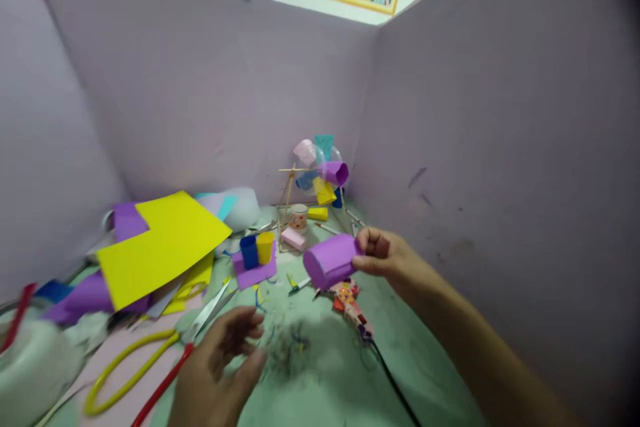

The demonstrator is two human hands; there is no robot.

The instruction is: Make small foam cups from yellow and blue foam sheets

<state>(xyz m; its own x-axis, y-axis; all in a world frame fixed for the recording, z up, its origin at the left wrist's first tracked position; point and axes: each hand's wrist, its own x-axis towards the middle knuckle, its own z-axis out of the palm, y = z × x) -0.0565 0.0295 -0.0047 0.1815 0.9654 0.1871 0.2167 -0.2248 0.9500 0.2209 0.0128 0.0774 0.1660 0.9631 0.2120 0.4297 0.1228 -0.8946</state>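
Note:
My right hand [380, 252] pinches a rolled purple paper cup [331, 261] by its right end, holding it tilted on its side above the green table [330, 373]. Its wider end faces left. Low in the view, my left hand [220, 363] is held with fingers apart and curved, and nothing is in it. Large scissors with yellow handles [127, 373] lie spread just left of that hand. Beneath the purple cup is a red and pink patterned tool, apparently a glue gun [350, 303], with a black cord.
A small stick-framed wheel [324, 170] carrying coloured paper cups stands at the back. Blue [249, 252] and yellow [265, 248] cups stand on purple paper. Yellow sheets [165, 247] are heaped left. A white pot [35, 360] is front left. Purple-grey walls [500, 147] enclose the table.

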